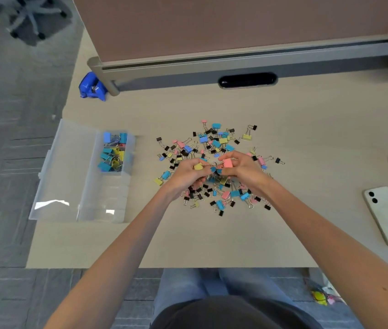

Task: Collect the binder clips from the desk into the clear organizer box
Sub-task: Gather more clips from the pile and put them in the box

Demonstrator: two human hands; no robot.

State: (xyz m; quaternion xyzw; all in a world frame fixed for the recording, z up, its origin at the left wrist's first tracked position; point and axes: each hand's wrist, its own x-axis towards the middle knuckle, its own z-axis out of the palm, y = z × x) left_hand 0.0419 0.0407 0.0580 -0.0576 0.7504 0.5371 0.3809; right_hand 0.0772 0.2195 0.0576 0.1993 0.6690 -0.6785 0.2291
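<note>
Binder clips [216, 143], small multicoloured metal, lying mid-frame on beige table [212, 241]. Pinching yellow clip [198, 166] in left hand [185, 175], pink clip [227, 163] in right hand [244, 169]. Gathering; next, carrying both to clear plastic organizer box [107, 200], frame left.

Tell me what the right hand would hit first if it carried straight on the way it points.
Probably the left hand and its yellow clip: the right hand, pinching a pink clip, points left at it, nearly touching.
</note>
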